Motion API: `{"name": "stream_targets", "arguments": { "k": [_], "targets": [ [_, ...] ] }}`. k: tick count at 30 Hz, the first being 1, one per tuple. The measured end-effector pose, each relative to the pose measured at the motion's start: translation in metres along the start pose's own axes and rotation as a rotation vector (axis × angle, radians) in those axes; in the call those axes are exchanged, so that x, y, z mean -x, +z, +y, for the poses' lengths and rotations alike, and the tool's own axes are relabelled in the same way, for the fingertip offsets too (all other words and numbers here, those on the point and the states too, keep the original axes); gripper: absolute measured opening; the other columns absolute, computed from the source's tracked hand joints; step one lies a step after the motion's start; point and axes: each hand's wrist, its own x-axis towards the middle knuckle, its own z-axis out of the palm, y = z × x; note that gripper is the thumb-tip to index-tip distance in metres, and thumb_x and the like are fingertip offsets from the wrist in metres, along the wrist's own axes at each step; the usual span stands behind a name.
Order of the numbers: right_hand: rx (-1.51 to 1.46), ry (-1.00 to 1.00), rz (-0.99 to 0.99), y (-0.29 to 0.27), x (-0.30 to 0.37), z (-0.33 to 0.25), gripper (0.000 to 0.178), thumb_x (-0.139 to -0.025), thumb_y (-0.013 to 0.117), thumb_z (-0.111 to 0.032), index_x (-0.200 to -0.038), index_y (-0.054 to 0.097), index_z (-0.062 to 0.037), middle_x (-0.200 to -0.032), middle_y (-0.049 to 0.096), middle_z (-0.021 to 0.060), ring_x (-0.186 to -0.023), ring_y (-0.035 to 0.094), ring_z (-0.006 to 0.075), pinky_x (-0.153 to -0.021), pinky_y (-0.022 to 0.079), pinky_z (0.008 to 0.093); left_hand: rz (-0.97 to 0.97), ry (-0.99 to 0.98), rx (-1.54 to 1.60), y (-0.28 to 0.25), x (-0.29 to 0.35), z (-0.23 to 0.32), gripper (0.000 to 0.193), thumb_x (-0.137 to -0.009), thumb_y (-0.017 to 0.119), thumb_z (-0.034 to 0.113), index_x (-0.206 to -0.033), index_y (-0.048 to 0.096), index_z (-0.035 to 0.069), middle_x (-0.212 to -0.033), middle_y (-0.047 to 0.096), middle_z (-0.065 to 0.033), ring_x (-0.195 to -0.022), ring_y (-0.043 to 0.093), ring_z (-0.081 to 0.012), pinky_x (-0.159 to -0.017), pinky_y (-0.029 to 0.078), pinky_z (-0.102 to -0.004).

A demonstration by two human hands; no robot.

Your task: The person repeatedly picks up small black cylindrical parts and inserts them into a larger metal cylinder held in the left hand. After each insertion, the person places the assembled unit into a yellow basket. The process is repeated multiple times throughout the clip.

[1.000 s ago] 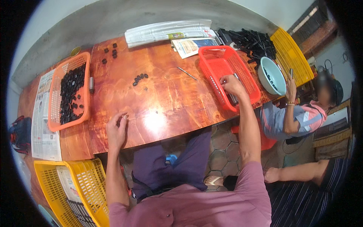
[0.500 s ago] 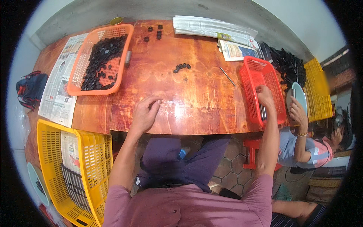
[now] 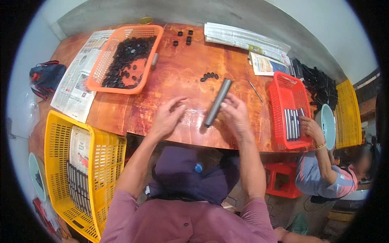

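Note:
My right hand (image 3: 236, 115) is closed on a dark grey tube (image 3: 219, 100) with black ends, gripped at its side and tilted above the table. To the left of it my left hand (image 3: 169, 117) hovers over the front of the table, fingers curved and apart, holding nothing. Beyond the tube a short row of small black caps (image 3: 209, 76) lies on the wood. At the right stands a red basket (image 3: 275, 121) with several similar tubes (image 3: 291, 124) lying side by side. A co-worker's hand (image 3: 311, 128) holds another tube at that basket's right side.
An orange basket (image 3: 94, 83) of black caps stands at the back left on newspaper (image 3: 73, 95). A thin metal rod (image 3: 256, 91) lies left of the red basket. Yellow crates (image 3: 94, 141) stand at both sides. Dark parts (image 3: 320, 87) are heaped at right, near a pale bowl (image 3: 326, 121).
My right hand has come out of the red basket with a tube, moving left over the table. The co-worker's hand has moved from the bowl to the red basket. The view has shifted.

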Motion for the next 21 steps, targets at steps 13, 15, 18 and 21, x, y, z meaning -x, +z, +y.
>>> {"name": "stream_targets", "arguments": {
  "k": [13,15,18,21],
  "targets": [
    [-0.114,0.108,-0.066,0.041,-0.026,0.052,0.039,-0.102,0.064,-0.012,-0.137,0.054,0.0012,-0.115,0.069,0.0111,-0.097,0.071,0.0185,-0.079,0.059,0.0303,-0.052,-0.134,0.173,0.022,-0.006,0.015,0.07,-0.089,0.071,-0.001,-0.153,0.044,0.001,-0.128,0.062,-0.0131,-0.099,0.067,-0.0162,-0.08,0.059,-0.0301],
    [-0.156,0.116,0.006,0.045,-0.025,0.046,0.039,-0.1,0.064,-0.009,-0.137,0.052,0.0001,-0.114,0.069,0.0108,-0.096,0.072,0.0191,-0.079,0.059,0.0305,-0.008,-0.027,-0.043,0.028,-0.006,0.013,0.072,-0.085,0.074,-0.003,-0.151,0.046,0.0,-0.122,0.064,-0.0118,-0.096,0.067,-0.0159,-0.08,0.058,-0.0297],
    [-0.126,0.154,-0.001,0.043,-0.026,0.037,0.042,-0.1,0.065,-0.008,-0.139,0.05,-0.0017,-0.115,0.069,0.0104,-0.096,0.071,0.0188,-0.078,0.06,0.0303,0.038,0.138,-0.376,0.033,-0.007,0.013,0.071,-0.087,0.074,-0.001,-0.151,0.044,-0.001,-0.116,0.066,-0.0118,-0.096,0.067,-0.0166,-0.083,0.059,-0.0318],
    [-0.119,0.061,-0.054,0.029,-0.034,0.045,0.044,-0.1,0.066,-0.009,-0.139,0.05,-0.0021,-0.117,0.068,0.0102,-0.095,0.072,0.0181,-0.075,0.061,0.029,-0.041,-0.039,0.101,0.035,-0.008,0.009,0.069,-0.092,0.07,0.0,-0.153,0.04,-0.001,-0.115,0.067,-0.0125,-0.093,0.068,-0.0165,-0.084,0.06,-0.031]
  ]
}}
